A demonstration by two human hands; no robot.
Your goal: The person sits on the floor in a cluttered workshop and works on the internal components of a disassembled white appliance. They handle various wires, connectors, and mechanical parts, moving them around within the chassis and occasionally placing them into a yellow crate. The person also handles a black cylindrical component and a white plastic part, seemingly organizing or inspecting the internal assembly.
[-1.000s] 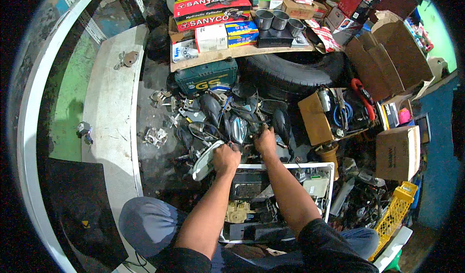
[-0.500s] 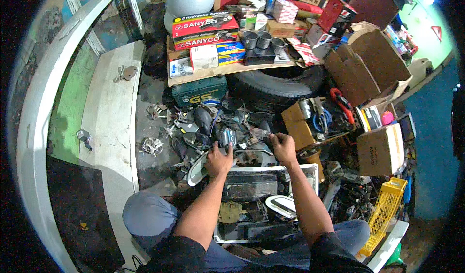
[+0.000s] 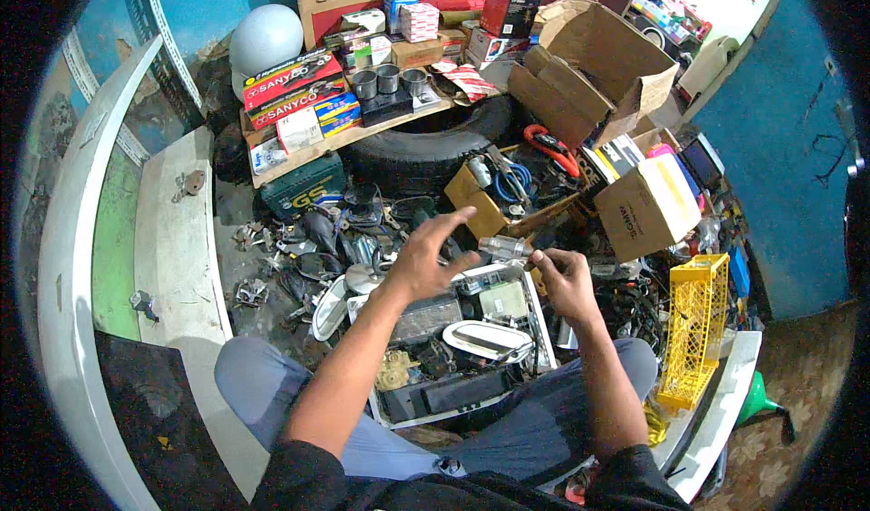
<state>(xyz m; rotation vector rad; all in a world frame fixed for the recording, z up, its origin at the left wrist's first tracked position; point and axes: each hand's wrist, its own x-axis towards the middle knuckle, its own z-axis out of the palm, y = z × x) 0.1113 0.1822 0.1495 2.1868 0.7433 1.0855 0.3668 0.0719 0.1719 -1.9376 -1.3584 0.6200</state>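
Observation:
My right hand (image 3: 566, 284) pinches one end of a small clear, silvery, tube-shaped part (image 3: 506, 247); its exact kind I cannot make out. To the left of that part hovers my left hand (image 3: 430, 255), thumb and fingers spread, with nothing in it. Beneath both hands, a white tray (image 3: 546, 330) sits between my knees. In it lie a white oval-framed piece (image 3: 489, 339), a yellowish mechanical part (image 3: 396, 371) and a long dark box-like piece (image 3: 444, 397). Behind my left wrist spreads a heap of loose parts (image 3: 319, 230), some of it hidden by the arm.
A low shelf (image 3: 362, 135) bears boxes and metal cups, with a tyre (image 3: 435, 149) under it. Cardboard boxes (image 3: 648, 207) stand at the right, near a yellow plastic basket (image 3: 693, 330). At the left runs a long white panel (image 3: 172, 239).
The view has swung to the right. My left hand has risen off the heap of parts and opened. The right hand still holds the clear part, now above the tray's far right corner.

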